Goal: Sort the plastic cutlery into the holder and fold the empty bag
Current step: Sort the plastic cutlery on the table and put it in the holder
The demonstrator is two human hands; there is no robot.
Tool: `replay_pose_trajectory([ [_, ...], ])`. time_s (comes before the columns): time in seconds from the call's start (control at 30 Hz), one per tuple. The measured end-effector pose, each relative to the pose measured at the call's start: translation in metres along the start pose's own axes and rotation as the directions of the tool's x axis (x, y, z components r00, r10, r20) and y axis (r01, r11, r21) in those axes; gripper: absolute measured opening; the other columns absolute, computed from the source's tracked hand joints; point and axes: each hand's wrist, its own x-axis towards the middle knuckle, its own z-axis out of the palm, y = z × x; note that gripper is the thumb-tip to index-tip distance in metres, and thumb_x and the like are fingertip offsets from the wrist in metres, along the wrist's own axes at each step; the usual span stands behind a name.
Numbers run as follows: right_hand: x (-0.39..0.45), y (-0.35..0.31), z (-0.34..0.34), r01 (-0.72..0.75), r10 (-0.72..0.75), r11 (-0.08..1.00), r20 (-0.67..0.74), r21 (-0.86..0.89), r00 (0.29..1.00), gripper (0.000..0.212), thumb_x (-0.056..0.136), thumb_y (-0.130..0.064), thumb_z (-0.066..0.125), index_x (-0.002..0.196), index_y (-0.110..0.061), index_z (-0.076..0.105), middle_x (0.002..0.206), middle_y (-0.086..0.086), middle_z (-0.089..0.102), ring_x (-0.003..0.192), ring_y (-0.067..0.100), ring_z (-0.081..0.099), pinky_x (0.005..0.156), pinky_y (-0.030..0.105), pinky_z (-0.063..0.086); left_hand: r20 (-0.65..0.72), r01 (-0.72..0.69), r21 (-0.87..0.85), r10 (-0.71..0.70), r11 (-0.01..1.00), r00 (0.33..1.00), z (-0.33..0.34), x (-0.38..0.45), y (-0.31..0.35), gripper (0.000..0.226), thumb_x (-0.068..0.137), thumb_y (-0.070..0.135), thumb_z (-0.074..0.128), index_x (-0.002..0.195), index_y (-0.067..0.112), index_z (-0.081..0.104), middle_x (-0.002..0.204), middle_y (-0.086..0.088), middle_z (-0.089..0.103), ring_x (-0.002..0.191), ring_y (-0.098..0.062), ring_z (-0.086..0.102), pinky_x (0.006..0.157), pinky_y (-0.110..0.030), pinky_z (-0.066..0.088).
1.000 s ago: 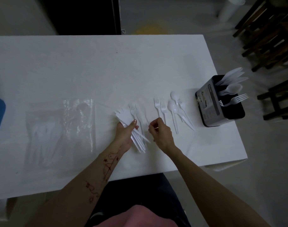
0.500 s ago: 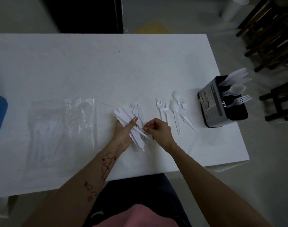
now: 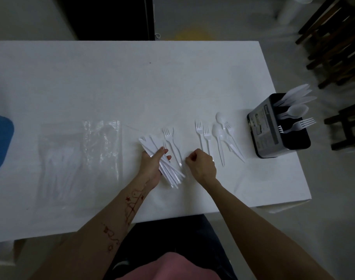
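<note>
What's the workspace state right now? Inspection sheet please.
Surface: white table.
Job's things: black holder at right edge with cutlery upright; loose forks and spoons on table; clear bag lying flat, contents unclear.
Clutter: blue object at left edge.
Hands: left hand grips bundle of knives; right hand curled, contents hidden.
Cables: nothing seen.
Surroundings: dark wooden chairs on right.

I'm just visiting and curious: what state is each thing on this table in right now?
Left hand: grips a bundle of white plastic knives.
Right hand: fingers curled, contents unclear.
Clear plastic bag: flat, cutlery still inside.
Black cutlery holder: upright, partly filled.
Loose white forks and spoons: lying on the white table.
</note>
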Motion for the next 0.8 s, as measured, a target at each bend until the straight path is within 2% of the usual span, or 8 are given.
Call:
replay_pose_trajectory([
  [0.13, -0.004, 0.003, -0.001, 0.042, -0.040, 0.998, 0.034, -0.051, 0.999, 0.022, 0.086, -0.034, 0.071, 0.090, -0.016, 0.059, 0.084, -0.003, 0.061, 0.073, 0.014, 0.056, 0.063, 0.027, 0.041, -0.054, -0.001, -0.015, 0.000, 1.000, 0.999, 0.005, 0.002, -0.002, 0.009, 0.092, 0.007, 0.058, 0.099, 0.013, 0.058, 0.092, -0.006, 0.064, 0.079, -0.023, 0.065, 0.065, -0.030, 0.052],
  [0.2, -0.003, 0.002, 0.002, 0.057, -0.054, 0.996, 0.044, -0.071, 0.998, 0.023, 0.085, -0.032, 0.073, 0.091, -0.014, 0.061, 0.089, -0.001, 0.062, 0.076, 0.015, 0.057, 0.064, 0.027, 0.041, -0.068, 0.006, -0.028, -0.007, 1.000, 0.998, 0.006, 0.003, -0.002, 0.008, 0.091, 0.007, 0.059, 0.095, 0.014, 0.059, 0.091, -0.007, 0.064, 0.079, -0.023, 0.065, 0.067, -0.031, 0.052],
  [0.37, 0.000, 0.003, -0.001, 0.009, -0.006, 0.999, 0.049, -0.054, 0.999, 0.014, 0.089, -0.025, 0.064, 0.096, -0.013, 0.063, 0.094, 0.001, 0.065, 0.078, 0.017, 0.056, 0.065, 0.027, 0.042, -0.036, 0.014, -0.009, -0.014, 1.000, 0.999, 0.004, 0.002, -0.001, 0.008, 0.092, 0.009, 0.058, 0.096, 0.016, 0.058, 0.093, -0.005, 0.064, 0.081, -0.021, 0.065, 0.063, -0.029, 0.052],
  [0.47, -0.002, 0.005, -0.004, 0.038, -0.038, 0.994, 0.002, 0.102, 0.999, 0.012, 0.090, -0.023, 0.061, 0.097, -0.013, 0.061, 0.088, -0.001, 0.065, 0.077, 0.017, 0.060, 0.066, 0.027, 0.045, -0.008, 0.014, -0.034, -0.015, 0.999, 1.000, 0.004, 0.003, 0.000, 0.009, 0.092, 0.011, 0.059, 0.100, 0.016, 0.059, 0.097, -0.004, 0.064, 0.085, -0.022, 0.064, 0.067, -0.031, 0.052],
  [0.57, -0.005, 0.004, -0.007, 0.171, -0.188, 0.940, 0.031, 0.296, 0.982, 0.007, 0.092, -0.021, 0.062, 0.095, -0.015, 0.062, 0.085, -0.004, 0.067, 0.078, 0.013, 0.065, 0.070, 0.021, 0.050, 0.008, 0.010, -0.063, -0.009, 0.998, 1.000, 0.007, 0.003, 0.000, 0.025, 0.090, 0.010, 0.063, 0.114, 0.009, 0.058, 0.103, -0.005, 0.065, 0.091, -0.023, 0.065, 0.067, -0.030, 0.054],
  [0.7, -0.010, -0.002, -0.004, 0.260, -0.316, 0.887, 0.091, 0.382, 0.944, 0.006, 0.091, -0.022, 0.065, 0.090, -0.017, 0.068, 0.079, -0.006, 0.070, 0.074, 0.009, 0.067, 0.074, 0.024, 0.056, 0.037, -0.021, -0.062, 0.023, 0.998, 0.999, 0.010, 0.004, 0.000, 0.033, 0.083, 0.013, 0.072, 0.111, 0.003, 0.059, 0.096, -0.012, 0.066, 0.088, -0.027, 0.067, 0.070, -0.034, 0.059],
  [0.8, -0.011, -0.003, -0.004, 0.290, -0.361, 0.878, 0.130, 0.380, 0.923, 0.010, 0.092, -0.021, 0.066, 0.094, -0.014, 0.073, 0.080, -0.008, 0.071, 0.072, 0.003, 0.066, 0.070, 0.014, 0.053, 0.011, -0.031, -0.025, 0.031, 0.999, 0.999, 0.009, 0.006, 0.000, 0.033, 0.082, 0.009, 0.072, 0.110, 0.002, 0.057, 0.090, -0.011, 0.065, 0.083, -0.023, 0.066, 0.073, -0.036, 0.058],
])
